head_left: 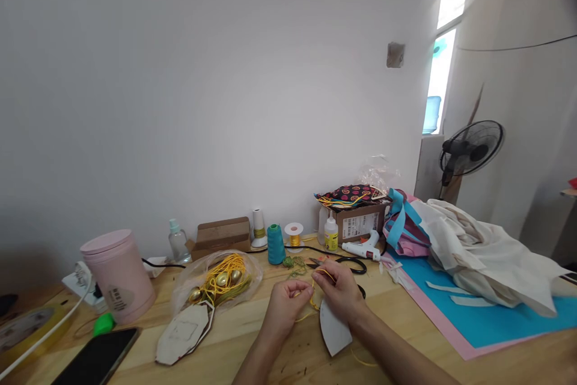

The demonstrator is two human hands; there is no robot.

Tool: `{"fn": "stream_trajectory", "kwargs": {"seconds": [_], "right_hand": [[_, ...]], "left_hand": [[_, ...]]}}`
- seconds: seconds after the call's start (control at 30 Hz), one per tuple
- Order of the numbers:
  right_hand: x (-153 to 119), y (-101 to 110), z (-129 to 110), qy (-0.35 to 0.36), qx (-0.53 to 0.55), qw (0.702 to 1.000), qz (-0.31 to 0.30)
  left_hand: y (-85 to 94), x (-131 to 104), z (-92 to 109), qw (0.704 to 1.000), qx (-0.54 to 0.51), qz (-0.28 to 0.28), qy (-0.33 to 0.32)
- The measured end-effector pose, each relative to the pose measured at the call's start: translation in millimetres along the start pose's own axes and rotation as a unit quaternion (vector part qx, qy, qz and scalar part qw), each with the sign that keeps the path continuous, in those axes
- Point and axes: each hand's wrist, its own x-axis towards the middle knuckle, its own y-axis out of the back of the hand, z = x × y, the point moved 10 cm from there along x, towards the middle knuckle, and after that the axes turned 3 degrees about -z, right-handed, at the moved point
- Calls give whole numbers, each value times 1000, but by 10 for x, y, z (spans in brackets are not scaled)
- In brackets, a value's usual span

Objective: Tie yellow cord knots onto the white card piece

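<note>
At lower left of the frame, a crumpled clear plastic bag point(255, 274) keeps bright yellow cords point(232, 266) and shiny gold balls point(222, 279) together. At lower centre, the left hand point(288, 300) pinches a thin yellow cord point(314, 304); the right hand point(339, 290) pinches it close by, seemingly to control the small loop. Beneath the right hand is a pointed white card piece point(334, 331), whether gripped I cannot tell. Black-handled metal scissors point(359, 262) lie just beyond, probably for easy reach.
</note>
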Motion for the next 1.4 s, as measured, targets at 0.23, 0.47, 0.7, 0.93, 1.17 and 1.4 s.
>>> {"fn": "stream_trajectory", "kwargs": {"seconds": [0.23, 0.47, 0.7, 0.93, 1.17, 1.4], "right_hand": [[-18, -139, 252, -70, 38, 996, -30], [-88, -352, 292, -94, 80, 986, -114], [-40, -299, 288, -132, 180, 971, -84], [-16, -164, 332, -188, 278, 942, -30], [-15, -109, 353, -186, 272, 944, -6], [-4, -60, 433, -187, 258, 948, 16]], "left_hand": [[77, -12, 79, 997, 59, 47, -31], [76, 4, -184, 998, -22, 50, 23], [-52, 1, -35, 997, -79, 10, -21], [-178, -39, 55, 998, -3, -46, -50], [-220, -26, -13, 998, 3, -63, -20], [-178, -8, -52, 998, -31, -53, -12]]}}
